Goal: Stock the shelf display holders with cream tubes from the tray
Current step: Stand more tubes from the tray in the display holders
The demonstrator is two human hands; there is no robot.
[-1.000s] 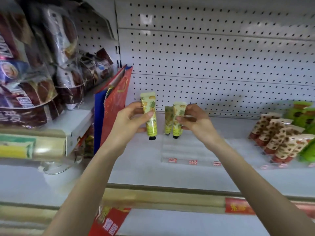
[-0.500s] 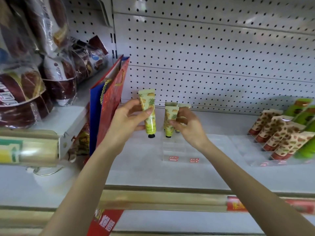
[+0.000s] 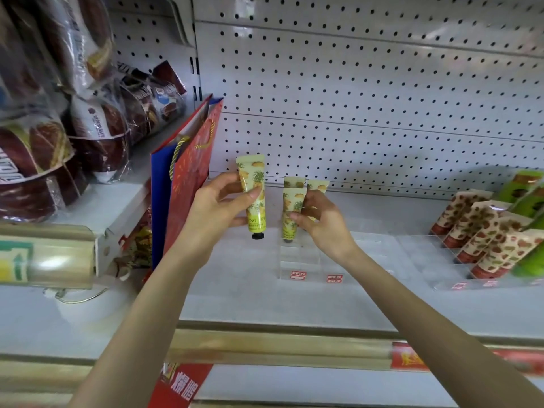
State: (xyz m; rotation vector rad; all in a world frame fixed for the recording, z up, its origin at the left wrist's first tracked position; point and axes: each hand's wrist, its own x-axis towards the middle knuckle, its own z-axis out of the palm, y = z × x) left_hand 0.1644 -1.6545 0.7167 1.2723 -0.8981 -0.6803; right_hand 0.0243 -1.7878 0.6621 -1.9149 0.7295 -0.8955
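My left hand (image 3: 219, 207) grips a yellow-green pineapple-print cream tube (image 3: 253, 195), cap down, above the white shelf (image 3: 235, 290). My right hand (image 3: 319, 219) pinches a second pineapple tube (image 3: 292, 212) whose cap end sits in the back left slot of a clear acrylic display holder (image 3: 309, 260). Two more pineapple tubes (image 3: 318, 186) stand just behind it, partly hidden by my fingers. The holder's front slots hold nothing. No tray is in view.
A red and blue gift bag (image 3: 188, 172) stands left of my left hand. Bagged snacks (image 3: 97, 122) fill the shelf at left. Brown-print tubes (image 3: 488, 237) and green tubes (image 3: 527, 192) fill a holder at right. Pegboard (image 3: 368, 98) backs the shelf.
My right hand has lowered its tube into the holder's back slot. My left hand with its tube stays about where it was.
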